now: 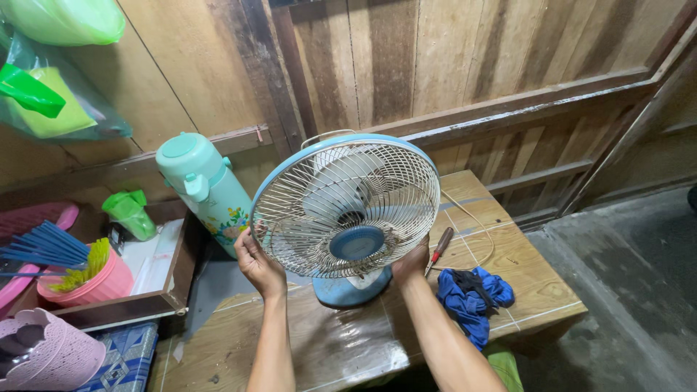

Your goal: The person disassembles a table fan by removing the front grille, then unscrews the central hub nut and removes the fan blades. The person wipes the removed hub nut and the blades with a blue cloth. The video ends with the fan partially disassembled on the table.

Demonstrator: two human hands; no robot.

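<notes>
- Gripping the fan (347, 218) from both sides, the two hands hold its round wire guard low down, near the bottom of the rim.
- The left hand (258, 263) is curled around the left edge of the guard, fingers hooked over the blue rim and thumb against the wires; it is closed on the fan.
- The right hand (412, 260) clasps the lower right edge of the guard, fingers wrapped behind the rim; it too is closed on the fan.
- The fan stands upright on its blue base in the middle of a low wooden table (523, 261), facing the camera, with white blades behind the dusty guard and a blue cap at the centre.
- A screwdriver (440, 250) with a red and black handle lies on the table just beside the right hand.
- A thin cord (485, 236) loops across the tabletop near the screwdriver.
- A crumpled blue cloth (472, 297) lies at the right front of the table, near the right forearm.
- A mint-green flask (205, 187) with a flower print stands to the left of the fan, close to the wooden wall (465, 58).
- A pink tub (93, 283) with blue and yellow sticks in it sits in a wooden tray (170, 279) further left.
</notes>
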